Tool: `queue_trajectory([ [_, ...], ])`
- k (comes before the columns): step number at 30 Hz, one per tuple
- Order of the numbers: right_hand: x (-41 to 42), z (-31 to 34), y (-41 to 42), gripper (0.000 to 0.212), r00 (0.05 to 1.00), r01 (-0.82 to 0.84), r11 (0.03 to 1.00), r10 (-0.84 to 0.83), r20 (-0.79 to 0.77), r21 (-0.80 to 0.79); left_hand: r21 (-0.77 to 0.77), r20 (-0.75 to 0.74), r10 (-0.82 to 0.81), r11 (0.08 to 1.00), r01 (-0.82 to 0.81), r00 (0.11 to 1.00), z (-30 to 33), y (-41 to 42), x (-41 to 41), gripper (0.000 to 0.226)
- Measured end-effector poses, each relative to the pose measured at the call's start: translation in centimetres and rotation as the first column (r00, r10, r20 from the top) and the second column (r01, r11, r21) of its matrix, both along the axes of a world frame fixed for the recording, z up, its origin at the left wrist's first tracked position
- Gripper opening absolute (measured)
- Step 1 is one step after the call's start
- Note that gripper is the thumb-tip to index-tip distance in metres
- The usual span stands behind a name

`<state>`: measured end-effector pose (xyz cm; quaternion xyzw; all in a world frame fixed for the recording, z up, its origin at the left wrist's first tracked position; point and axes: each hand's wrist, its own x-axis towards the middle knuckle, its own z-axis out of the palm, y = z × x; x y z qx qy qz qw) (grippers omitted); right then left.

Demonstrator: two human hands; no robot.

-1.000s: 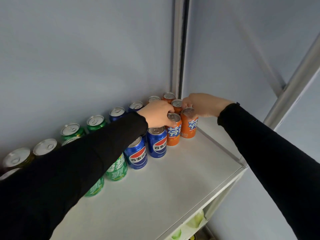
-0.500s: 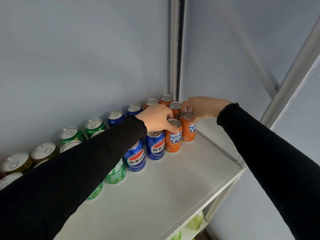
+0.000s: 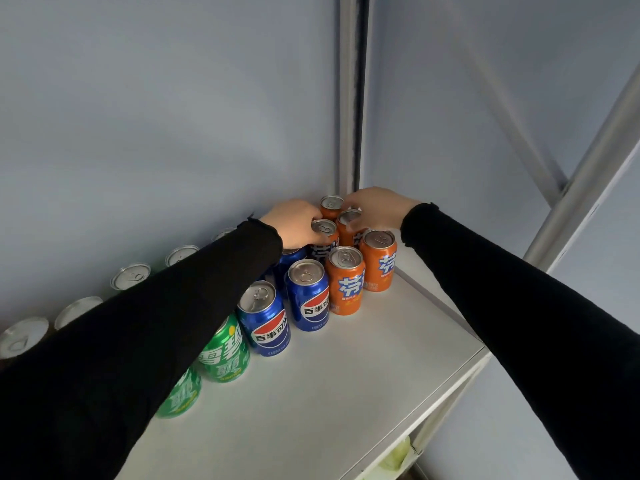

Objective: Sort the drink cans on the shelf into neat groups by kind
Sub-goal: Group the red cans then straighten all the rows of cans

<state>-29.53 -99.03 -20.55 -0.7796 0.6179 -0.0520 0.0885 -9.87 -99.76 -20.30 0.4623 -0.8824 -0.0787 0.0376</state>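
Note:
Several orange cans stand in the shelf's back right corner. My left hand [image 3: 294, 221] is closed around the side of an orange can in the second row [image 3: 325, 237]. My right hand [image 3: 375, 207] grips another orange can [image 3: 349, 226] beside it. Two front orange cans [image 3: 346, 280] [image 3: 379, 261] stand free. Left of them stand blue cans [image 3: 308, 294] [image 3: 265, 318], then green cans [image 3: 225, 355] partly hidden under my left sleeve. More can tops [image 3: 130, 275] line the back wall.
The white shelf board [image 3: 329, 393] has open room in front of the cans, up to its front edge. A metal upright [image 3: 349, 98] stands in the back corner and a slanted post [image 3: 588, 164] at the right. A lower shelf holds pale green items [image 3: 394, 455].
Both hands have moved from the front orange cans back to the second row near the corner. The front orange cans now stand free. The camera has tilted.

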Motion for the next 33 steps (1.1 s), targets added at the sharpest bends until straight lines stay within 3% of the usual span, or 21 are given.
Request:
queue_trajectory([
  [4,-0.2,-0.8,-0.8,0.040,0.998,0.001,1.000,-0.002,-0.056,-0.027,-0.020,-0.012,0.007,1.000,-0.008,1.000,0.0,-0.1,-0.5,0.029],
  [13,-0.9,-0.4,-2.3,0.047,1.000,-0.004,1.000,0.004,-0.023,0.014,0.022,0.043,0.056,0.998,-0.057,0.998,0.8,-0.6,0.0,0.051],
  [19,-0.8,2.0,-3.7,0.033,0.997,0.055,0.986,-0.045,0.064,-0.157,-0.147,-0.088,0.137,0.978,-0.148,0.987,3.0,-3.9,2.4,0.034],
  [22,0.6,1.3,-4.8,0.045,0.999,0.040,0.995,-0.040,-0.001,-0.088,-0.065,0.009,0.155,0.986,-0.154,0.988,2.1,-5.1,2.4,0.045],
  [27,2.3,0.2,-6.4,0.060,0.999,0.047,0.999,-0.047,0.004,-0.001,-0.018,0.047,0.125,0.992,-0.124,0.991,0.8,-5.8,1.5,0.057],
  [33,2.9,-0.2,-6.8,0.044,1.000,0.009,0.999,-0.010,-0.025,-0.047,-0.047,0.020,0.149,0.988,-0.147,0.989,-0.9,-6.6,1.7,0.047],
])
